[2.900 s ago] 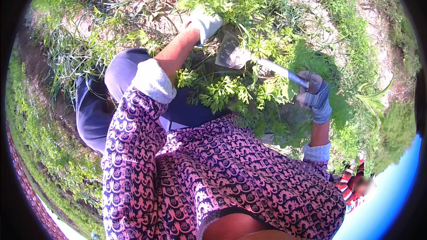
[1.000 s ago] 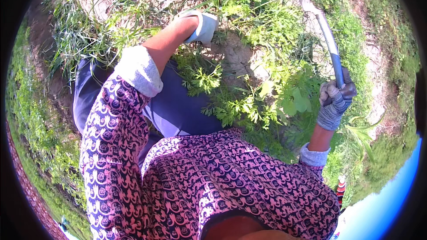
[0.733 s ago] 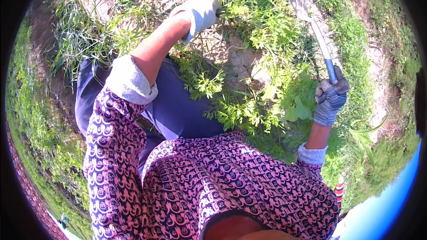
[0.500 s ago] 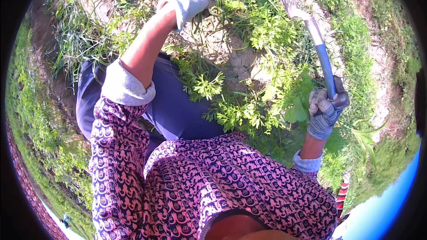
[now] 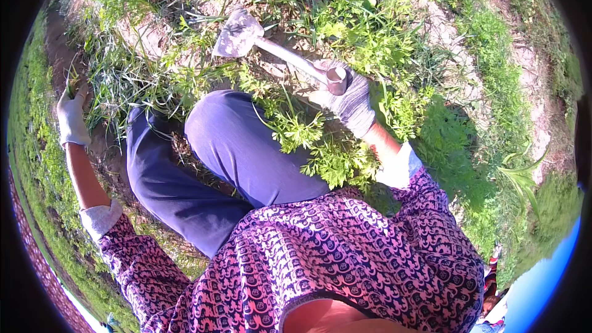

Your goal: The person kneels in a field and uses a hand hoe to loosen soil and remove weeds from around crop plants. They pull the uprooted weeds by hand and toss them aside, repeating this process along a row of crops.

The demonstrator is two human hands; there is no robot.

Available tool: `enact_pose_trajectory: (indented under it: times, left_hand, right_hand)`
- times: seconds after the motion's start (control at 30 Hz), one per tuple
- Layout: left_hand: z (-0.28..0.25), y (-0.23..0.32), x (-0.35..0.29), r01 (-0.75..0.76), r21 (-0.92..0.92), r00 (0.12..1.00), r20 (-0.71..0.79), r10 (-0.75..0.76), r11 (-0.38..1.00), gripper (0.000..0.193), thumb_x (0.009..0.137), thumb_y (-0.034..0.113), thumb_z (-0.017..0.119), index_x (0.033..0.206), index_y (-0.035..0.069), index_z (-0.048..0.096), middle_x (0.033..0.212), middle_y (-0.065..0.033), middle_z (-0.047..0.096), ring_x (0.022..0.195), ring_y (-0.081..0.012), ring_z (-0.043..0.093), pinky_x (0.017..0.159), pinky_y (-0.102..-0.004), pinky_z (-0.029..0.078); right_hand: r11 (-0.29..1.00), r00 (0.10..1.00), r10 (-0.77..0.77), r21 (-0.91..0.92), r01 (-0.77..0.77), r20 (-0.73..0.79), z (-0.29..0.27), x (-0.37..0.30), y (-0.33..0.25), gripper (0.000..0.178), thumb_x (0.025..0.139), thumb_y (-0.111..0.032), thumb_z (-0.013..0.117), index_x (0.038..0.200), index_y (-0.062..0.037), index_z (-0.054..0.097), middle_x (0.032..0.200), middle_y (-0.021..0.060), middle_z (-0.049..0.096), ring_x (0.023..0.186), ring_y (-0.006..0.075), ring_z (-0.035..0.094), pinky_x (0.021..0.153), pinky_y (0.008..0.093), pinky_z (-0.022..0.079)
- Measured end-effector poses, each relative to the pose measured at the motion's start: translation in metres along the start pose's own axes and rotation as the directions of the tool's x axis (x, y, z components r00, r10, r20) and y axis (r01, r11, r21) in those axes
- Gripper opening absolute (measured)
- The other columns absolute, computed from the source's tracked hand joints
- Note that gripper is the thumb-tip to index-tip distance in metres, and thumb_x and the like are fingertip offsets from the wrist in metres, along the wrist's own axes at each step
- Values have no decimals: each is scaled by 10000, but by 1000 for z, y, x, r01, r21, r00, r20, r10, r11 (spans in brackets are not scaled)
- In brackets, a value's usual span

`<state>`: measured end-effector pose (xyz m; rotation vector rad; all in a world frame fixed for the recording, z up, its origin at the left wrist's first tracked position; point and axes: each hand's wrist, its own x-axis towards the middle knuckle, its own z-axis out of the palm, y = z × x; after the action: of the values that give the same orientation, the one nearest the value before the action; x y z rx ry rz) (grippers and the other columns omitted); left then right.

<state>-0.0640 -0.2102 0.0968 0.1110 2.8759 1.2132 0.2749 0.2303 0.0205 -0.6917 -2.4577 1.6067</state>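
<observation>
My right hand (image 5: 353, 100), in a grey glove, grips the short handle of a hand hoe (image 5: 287, 55). The hoe's broad, soil-crusted blade (image 5: 239, 33) points left, over dry soil and leafy plants beyond my knee. Far out to the left is my left hand (image 5: 74, 120), in a pale glove, closed around a small tuft of grassy weeds (image 5: 73, 83). Its fingers are partly hard to make out. Feathery green plants (image 5: 302, 131) grow just below the hoe, beside my bent leg.
My bent legs in blue trousers (image 5: 240, 148) take up the middle. Long grass (image 5: 117, 80) grows between the left hand and the hoe. More feathery plants (image 5: 394, 43) stand at the right, next to a bare soil strip (image 5: 529, 86). Part of another person (image 5: 491, 280) shows at lower right.
My left hand has swung from the top middle out to the far left. My right hand has brought the hoe from the right toward the middle, its blade turning left.
</observation>
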Motion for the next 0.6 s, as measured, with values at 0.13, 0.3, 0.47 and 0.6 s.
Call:
enact_pose_trajectory:
  times: [0.13,0.3,0.47,0.6]
  left_hand:
    - [17,-41,-12,-87,457,987,159,15,885,692,739,123,751,1366,112,458,1289,-125,563,1105,-200,568,954,-313,425]
    - [73,8,-48,-181,376,979,160,129,909,522,764,102,719,1265,113,571,1257,-133,585,1152,-233,571,947,-307,439]
    - [90,53,-79,-247,201,953,230,199,948,461,774,18,672,1225,82,596,1068,-65,674,651,-86,489,676,-245,461]
    - [87,31,-75,-211,142,950,264,169,967,465,780,22,676,1234,65,589,978,-62,672,656,-74,509,647,-239,456]
  right_hand:
    - [856,980,-161,-478,198,118,-12,11,2,506,665,-191,774,1134,-95,613,942,118,652,890,263,631,825,347,507]
    - [766,804,-594,-311,563,-6,-57,31,-77,236,754,-58,679,988,-34,681,988,148,669,926,268,650,832,354,516]
    - [458,834,-451,-720,521,317,-63,133,-108,183,851,-146,590,974,-53,688,947,123,685,879,252,664,799,351,518]
    - [50,817,130,-826,561,562,-60,203,-77,243,890,-163,494,1043,-57,650,1044,129,656,944,233,638,830,362,495]
